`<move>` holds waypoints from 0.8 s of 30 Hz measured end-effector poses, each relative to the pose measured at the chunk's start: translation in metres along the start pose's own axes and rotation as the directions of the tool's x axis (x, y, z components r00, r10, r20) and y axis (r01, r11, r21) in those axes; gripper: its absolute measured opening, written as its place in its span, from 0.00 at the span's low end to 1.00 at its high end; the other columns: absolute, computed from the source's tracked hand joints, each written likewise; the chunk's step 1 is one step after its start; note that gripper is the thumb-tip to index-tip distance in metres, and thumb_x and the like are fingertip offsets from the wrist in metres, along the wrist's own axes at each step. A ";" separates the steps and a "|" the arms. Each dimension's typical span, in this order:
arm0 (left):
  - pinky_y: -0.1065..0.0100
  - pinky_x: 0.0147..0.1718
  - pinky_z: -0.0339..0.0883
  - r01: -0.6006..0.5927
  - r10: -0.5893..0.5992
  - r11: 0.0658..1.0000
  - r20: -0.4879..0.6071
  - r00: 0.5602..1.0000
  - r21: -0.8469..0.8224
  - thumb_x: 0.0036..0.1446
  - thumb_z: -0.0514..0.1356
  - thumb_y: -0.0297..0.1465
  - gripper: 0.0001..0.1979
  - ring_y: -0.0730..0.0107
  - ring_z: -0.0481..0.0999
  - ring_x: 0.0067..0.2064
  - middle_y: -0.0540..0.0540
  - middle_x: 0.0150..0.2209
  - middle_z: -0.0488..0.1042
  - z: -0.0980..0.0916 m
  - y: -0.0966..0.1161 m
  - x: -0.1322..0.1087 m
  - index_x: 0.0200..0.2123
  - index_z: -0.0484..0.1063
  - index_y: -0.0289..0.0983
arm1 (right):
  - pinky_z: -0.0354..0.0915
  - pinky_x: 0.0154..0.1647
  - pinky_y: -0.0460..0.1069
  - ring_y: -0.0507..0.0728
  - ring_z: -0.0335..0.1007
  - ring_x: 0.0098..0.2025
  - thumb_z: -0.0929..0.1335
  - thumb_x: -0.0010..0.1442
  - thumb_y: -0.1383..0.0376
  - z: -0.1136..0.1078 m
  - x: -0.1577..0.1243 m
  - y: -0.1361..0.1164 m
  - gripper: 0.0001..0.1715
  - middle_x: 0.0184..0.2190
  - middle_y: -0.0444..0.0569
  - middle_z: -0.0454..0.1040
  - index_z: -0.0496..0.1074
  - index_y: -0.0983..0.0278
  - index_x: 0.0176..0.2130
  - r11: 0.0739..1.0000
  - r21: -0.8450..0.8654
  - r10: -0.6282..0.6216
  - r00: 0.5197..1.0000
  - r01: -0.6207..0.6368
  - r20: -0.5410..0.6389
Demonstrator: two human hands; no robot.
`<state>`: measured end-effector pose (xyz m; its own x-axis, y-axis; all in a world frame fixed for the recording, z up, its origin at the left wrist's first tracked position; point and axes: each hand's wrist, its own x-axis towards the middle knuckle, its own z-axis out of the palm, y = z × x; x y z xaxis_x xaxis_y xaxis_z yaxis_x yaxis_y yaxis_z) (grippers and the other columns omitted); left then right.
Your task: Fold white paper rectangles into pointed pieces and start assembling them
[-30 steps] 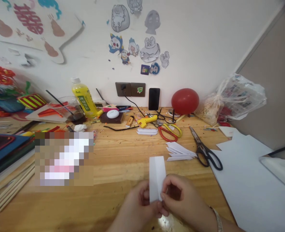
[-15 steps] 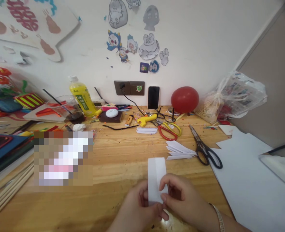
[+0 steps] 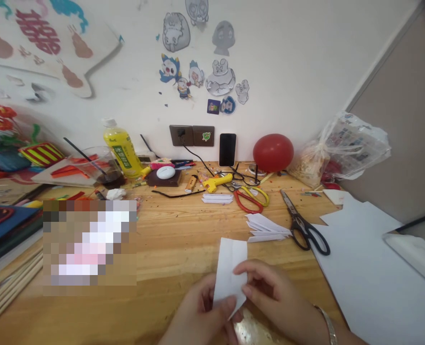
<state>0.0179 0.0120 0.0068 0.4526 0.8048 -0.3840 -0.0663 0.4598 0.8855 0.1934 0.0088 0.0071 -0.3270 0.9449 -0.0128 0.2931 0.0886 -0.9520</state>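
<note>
Above the table in front of me is a small rectangular piece of white paper (image 3: 230, 258), with a faint crease running along its length. My left hand (image 3: 212, 306) grips its lower end, thumb across the front and the other fingers behind. On the paper's right edge is my right hand (image 3: 270, 292), its curled index finger lying on the front face and its thumb at the edge. Just beyond the hands lie several narrow folded paper strips (image 3: 266, 228) in a fan. Black-handled scissors (image 3: 303, 227) rest to their right.
Large white paper sheets (image 3: 374, 268) cover the right side. Farther back are a stack of folded strips (image 3: 217, 198), red-and-yellow scissors (image 3: 250, 199), a yellow glue gun (image 3: 217, 182), a red balloon (image 3: 273, 152) and a yellow drink bottle (image 3: 123, 151). Wooden sticks (image 3: 13, 287) lie at left.
The paper has tilted a little, its lower end now angled, and the left thumb lies higher across it. Right fingers remain at its right edge. The view has tipped slightly upward.
</note>
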 end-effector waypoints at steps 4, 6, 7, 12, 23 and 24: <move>0.72 0.22 0.57 -0.069 0.098 0.969 -0.111 0.989 0.239 0.45 0.60 0.38 0.13 0.72 0.63 0.23 0.53 0.21 0.65 -0.006 0.003 -0.003 0.30 0.71 0.34 | 0.66 0.37 0.48 0.56 0.70 0.35 0.65 0.57 0.63 -0.003 -0.001 0.003 0.14 0.34 0.47 0.74 0.70 0.59 0.45 0.992 -0.113 -0.079 0.987 0.063 -0.142; 0.72 0.24 0.55 -0.075 0.115 0.931 -0.092 0.989 0.356 0.44 0.59 0.33 0.08 0.72 0.61 0.25 0.52 0.22 0.64 -0.008 0.005 -0.005 0.26 0.71 0.34 | 0.66 0.43 0.50 0.58 0.69 0.42 0.66 0.55 0.64 -0.007 0.001 0.001 0.18 0.43 0.51 0.73 0.69 0.59 0.47 0.983 -0.167 -0.126 0.942 0.076 -0.310; 0.72 0.24 0.54 -0.080 0.114 0.911 -0.060 0.992 0.405 0.44 0.58 0.32 0.06 0.72 0.60 0.25 0.53 0.21 0.63 -0.009 0.005 -0.006 0.24 0.71 0.34 | 0.65 0.45 0.51 0.59 0.68 0.44 0.67 0.54 0.64 -0.009 0.002 -0.001 0.18 0.45 0.51 0.72 0.70 0.59 0.46 0.979 -0.184 -0.152 0.925 0.091 -0.348; 0.72 0.26 0.58 -0.166 0.216 0.869 -0.056 0.975 0.466 0.47 0.59 0.32 0.06 0.69 0.65 0.27 0.51 0.23 0.68 -0.011 0.005 -0.006 0.26 0.73 0.36 | 0.66 0.37 0.50 0.58 0.70 0.34 0.68 0.52 0.66 -0.012 0.004 -0.001 0.04 0.29 0.48 0.75 0.75 0.60 0.29 0.978 -0.185 -0.140 0.955 0.092 -0.262; 0.74 0.18 0.59 -0.285 0.331 0.939 -0.275 0.903 0.194 0.42 0.67 0.40 0.20 0.75 0.66 0.20 0.55 0.21 0.67 -0.019 0.011 0.004 0.36 0.68 0.37 | 0.62 0.29 0.46 0.54 0.67 0.29 0.68 0.47 0.67 -0.001 0.007 0.000 0.10 0.27 0.46 0.73 0.73 0.65 0.33 0.991 0.078 0.102 0.993 -0.106 0.060; 0.74 0.19 0.60 -0.277 0.322 0.939 -0.242 0.915 0.202 0.41 0.68 0.41 0.21 0.75 0.66 0.21 0.55 0.21 0.67 -0.017 0.008 0.004 0.37 0.68 0.37 | 0.62 0.29 0.47 0.54 0.67 0.29 0.68 0.49 0.65 0.001 0.007 -0.002 0.10 0.27 0.47 0.73 0.73 0.65 0.35 0.995 0.058 0.077 0.996 -0.080 0.054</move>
<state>0.0040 0.0250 0.0082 0.1779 0.9755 -0.1296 -0.0077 0.1331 0.9911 0.1896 0.0153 0.0091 -0.3516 0.9305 -0.1026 0.2660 -0.0058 -0.9640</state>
